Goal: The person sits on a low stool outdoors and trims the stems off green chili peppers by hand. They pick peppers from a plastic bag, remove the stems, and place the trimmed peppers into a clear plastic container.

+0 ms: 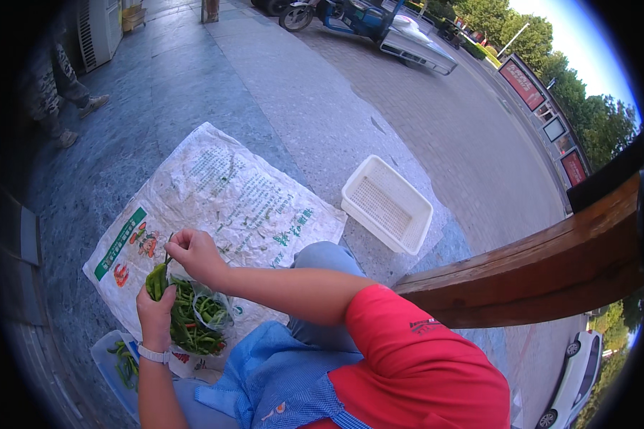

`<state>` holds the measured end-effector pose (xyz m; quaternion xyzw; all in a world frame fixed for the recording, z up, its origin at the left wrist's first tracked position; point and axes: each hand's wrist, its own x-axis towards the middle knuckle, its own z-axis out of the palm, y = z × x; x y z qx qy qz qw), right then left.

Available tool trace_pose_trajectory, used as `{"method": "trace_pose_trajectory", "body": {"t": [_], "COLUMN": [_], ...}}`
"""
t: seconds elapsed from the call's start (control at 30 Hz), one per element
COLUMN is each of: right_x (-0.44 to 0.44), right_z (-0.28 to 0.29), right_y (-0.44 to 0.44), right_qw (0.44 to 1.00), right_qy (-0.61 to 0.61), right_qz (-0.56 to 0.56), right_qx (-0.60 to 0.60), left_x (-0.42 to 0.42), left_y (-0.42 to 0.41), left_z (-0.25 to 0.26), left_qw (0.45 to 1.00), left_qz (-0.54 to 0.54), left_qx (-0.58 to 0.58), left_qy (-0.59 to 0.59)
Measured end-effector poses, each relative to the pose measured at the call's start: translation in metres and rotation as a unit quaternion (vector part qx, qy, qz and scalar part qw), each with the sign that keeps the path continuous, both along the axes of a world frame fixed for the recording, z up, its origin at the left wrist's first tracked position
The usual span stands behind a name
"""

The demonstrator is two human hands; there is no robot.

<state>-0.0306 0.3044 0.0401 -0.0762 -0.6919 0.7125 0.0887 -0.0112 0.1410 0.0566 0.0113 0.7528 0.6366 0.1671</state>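
Note:
My left hand (156, 313), with a pale watch on its wrist, holds a few green chili peppers (156, 281) upright. Above it, my right hand (196, 254) pinches the peppers' stem end between thumb and fingertips. Beside my left hand lies a heap of green peppers (187, 327) with a few red ones, partly in a clear plastic bag (213, 307). The heap rests on a flattened white woven sack (193, 182) that bears print and scattered green bits. A translucent plastic tub (101, 358) with some green peppers stands near my left forearm, which hides part of it.
An upright-walled white plastic basket (387, 204) stands on the paving at the sack's right. A wooden post (525, 268) rises close on my right. Another person's legs (67, 91) are at the upper left. A cargo tricycle (375, 27) and a white car (574, 381) stand farther off.

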Motion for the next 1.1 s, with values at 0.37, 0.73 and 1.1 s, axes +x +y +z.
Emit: {"method": "trace_pose_trajectory", "body": {"t": [0.37,0.73,1.1], "right_x": [-0.003,0.001,-0.003], "right_z": [-0.002,0.016,0.005], "right_y": [-0.003,0.016,0.006], "right_qw": [0.985,0.966,0.979], "right_qy": [-0.052,-0.119,-0.107], "right_qz": [0.163,0.229,0.143], "right_qx": [-0.033,-0.034,-0.101], "left_x": [-0.003,-0.006,-0.006], "left_y": [-0.003,-0.013,-0.007], "left_z": [-0.003,-0.005,-0.020], "left_qw": [0.993,0.999,0.993], "left_qz": [-0.015,0.029,0.022], "left_qx": [-0.090,0.006,-0.076], "left_qy": [0.073,-0.025,0.085]}}
